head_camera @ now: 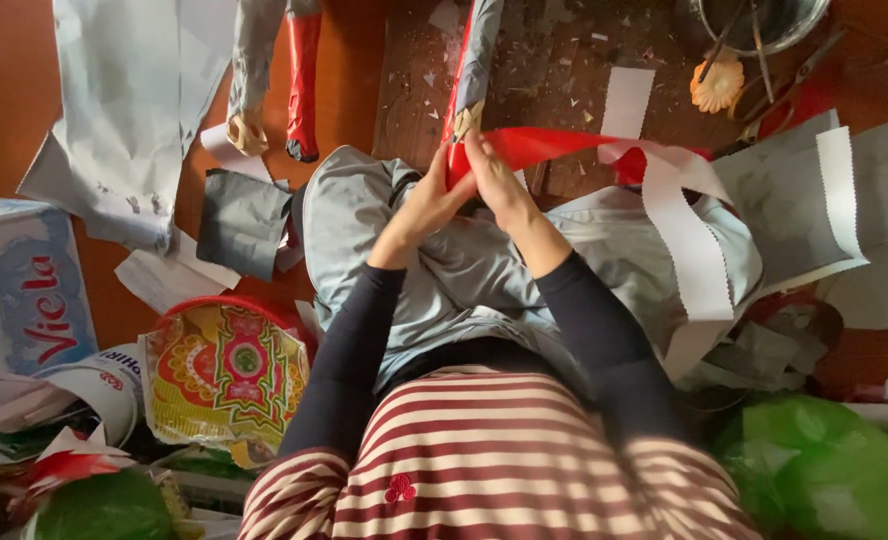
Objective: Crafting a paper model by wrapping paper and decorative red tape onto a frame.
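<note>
working a red paper strip (544, 143) between both hands looks like the step in hand, a fold or crease being pressed into its near end. taking that strip as the landmark: far to its left lies a pale box with a blue panel (24, 290), nearer a round red and yellow patterned pack (229, 375), and above that a red and grey wrapped roll (302, 85). just left of the strip's end, the left hand (429, 200) closes on it, fingers curled over the red edge. the right hand (494, 180) touches it, pinching the same end from the other side, the two hands pressed close together. the strip runs right to a white scalloped paper band (689, 235), over grey cloth (444, 260). by my judgement the next move calls for a firm, even pinch so the crease stays straight.
</note>
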